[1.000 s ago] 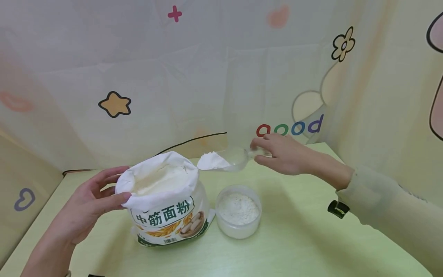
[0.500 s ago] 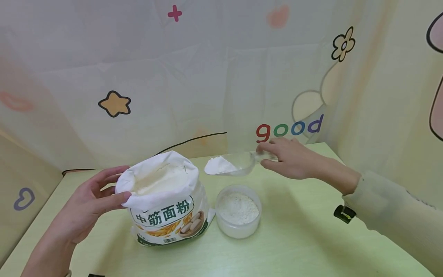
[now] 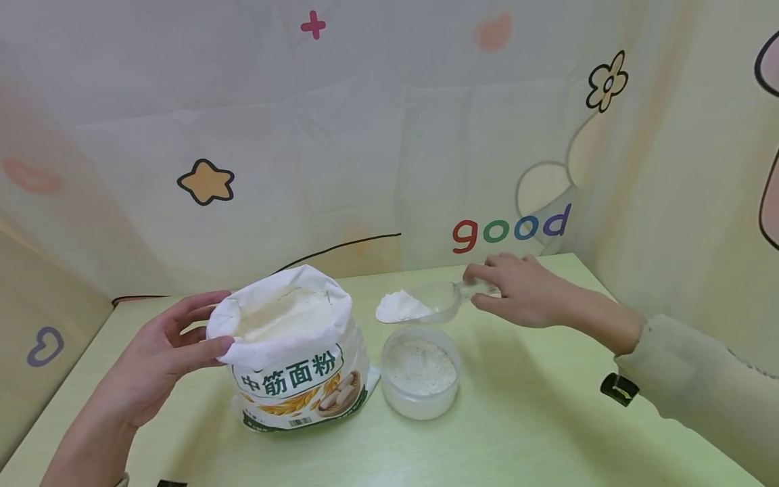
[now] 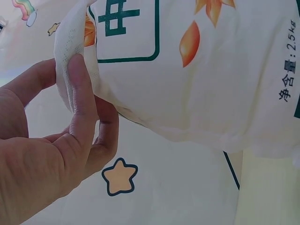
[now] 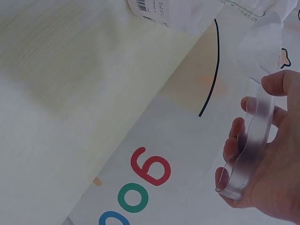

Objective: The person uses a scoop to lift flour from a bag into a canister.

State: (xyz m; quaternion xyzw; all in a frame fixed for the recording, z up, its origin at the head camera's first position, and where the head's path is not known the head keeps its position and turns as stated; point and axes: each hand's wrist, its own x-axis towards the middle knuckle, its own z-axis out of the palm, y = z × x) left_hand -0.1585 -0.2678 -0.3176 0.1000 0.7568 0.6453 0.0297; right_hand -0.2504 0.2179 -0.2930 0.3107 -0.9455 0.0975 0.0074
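My left hand [image 3: 167, 348] pinches the folded-down rim of an open white flour bag [image 3: 292, 345], thumb outside and fingers behind. Flour shows inside the bag's wide mouth. In the left wrist view the thumb presses on the bag's cuff [image 4: 70, 56]. My right hand [image 3: 520, 287] grips the handle of a clear plastic scoop [image 3: 443, 297], its fingers curled round it in the right wrist view. A heap of white flour [image 3: 403, 306] lies at the scoop's front end. Just below the scoop in the head view, a round clear tub [image 3: 420, 406] holds more flour and stands beside the bag.
Pale green table [image 3: 517, 419] runs under everything. A light curtain [image 3: 341, 149] with printed star, flower and "good" lettering hangs behind the table's back edge. A dark clasp or band piece [image 3: 619, 389] hangs below the right sleeve cuff.
My right hand has moved the loaded scoop rightward and downward, away from the bag's mouth to just above the tub's far rim. My left hand keeps its hold on the bag.
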